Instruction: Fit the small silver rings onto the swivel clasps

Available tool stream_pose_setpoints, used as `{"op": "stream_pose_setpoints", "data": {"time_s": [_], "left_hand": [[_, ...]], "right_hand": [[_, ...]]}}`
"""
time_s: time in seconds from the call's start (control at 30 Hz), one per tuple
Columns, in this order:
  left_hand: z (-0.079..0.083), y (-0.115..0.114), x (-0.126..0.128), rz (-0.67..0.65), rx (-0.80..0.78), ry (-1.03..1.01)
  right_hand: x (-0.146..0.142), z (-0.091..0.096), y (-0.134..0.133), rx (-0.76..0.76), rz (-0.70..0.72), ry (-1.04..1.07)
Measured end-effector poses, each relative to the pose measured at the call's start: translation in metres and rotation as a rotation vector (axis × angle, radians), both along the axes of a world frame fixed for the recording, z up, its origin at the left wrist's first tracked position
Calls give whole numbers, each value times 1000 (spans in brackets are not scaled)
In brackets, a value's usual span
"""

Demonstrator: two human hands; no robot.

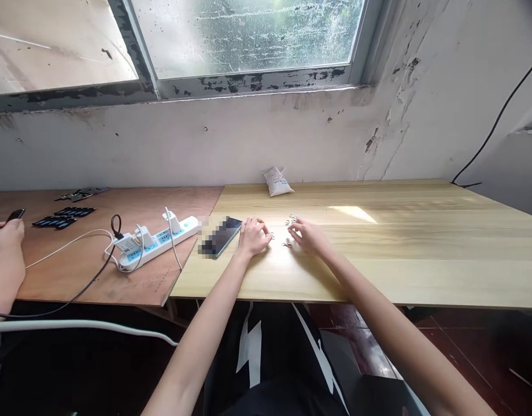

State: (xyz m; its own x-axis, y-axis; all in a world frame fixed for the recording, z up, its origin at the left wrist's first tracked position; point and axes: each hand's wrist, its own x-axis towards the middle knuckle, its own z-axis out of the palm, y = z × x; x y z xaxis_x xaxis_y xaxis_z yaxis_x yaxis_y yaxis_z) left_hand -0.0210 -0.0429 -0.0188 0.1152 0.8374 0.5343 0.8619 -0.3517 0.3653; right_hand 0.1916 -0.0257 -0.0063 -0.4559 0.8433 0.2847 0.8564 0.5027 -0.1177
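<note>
A pale wooden tabletop [405,277] runs beneath a grimy window [248,34], and in the head view the person's left hand [254,238] and right hand [307,238] rest on it a little apart, fingers loosely curled; whether either pinches anything cannot be told. Small bent metal wire pieces [291,219] lie between and just ahead of the hands. Just beside the left hand lies a partly blurred black smartphone [222,236], well ahead sits a small white woven sack [277,181], and farther left a white power strip [157,242] lies on a reddish plywood board [75,277].
</note>
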Motion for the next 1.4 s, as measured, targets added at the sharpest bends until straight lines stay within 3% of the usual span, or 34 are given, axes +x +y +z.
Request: {"op": "stream_pose_setpoints", "data": {"time_s": [0.17, 0.3, 0.5, 0.73, 0.9, 1.27, 1.4], "left_hand": [[0, -1, 1, -10, -15, 14], [-1, -1, 1, -20, -47, -37], [2, -2, 7, -59, -57, -175], [-2, 8, 6, -109, -47, -381], [-2, 12, 1, -162, -69, -467], [-2, 8, 3, -189, -47, -417], [1, 6, 3, -188, -37, -393]], "right_hand": [[-6, 10, 43, -27, 3, -84], [-11, 12, 53, -18, 51, -125], [-16, 11, 35, 64, 74, -42], [-41, 5, 0, 185, 26, 139], [-48, 0, -8, 259, 21, 217], [-45, -7, -8, 193, 68, 201], [-39, -7, -7, 155, 65, 333]]}}
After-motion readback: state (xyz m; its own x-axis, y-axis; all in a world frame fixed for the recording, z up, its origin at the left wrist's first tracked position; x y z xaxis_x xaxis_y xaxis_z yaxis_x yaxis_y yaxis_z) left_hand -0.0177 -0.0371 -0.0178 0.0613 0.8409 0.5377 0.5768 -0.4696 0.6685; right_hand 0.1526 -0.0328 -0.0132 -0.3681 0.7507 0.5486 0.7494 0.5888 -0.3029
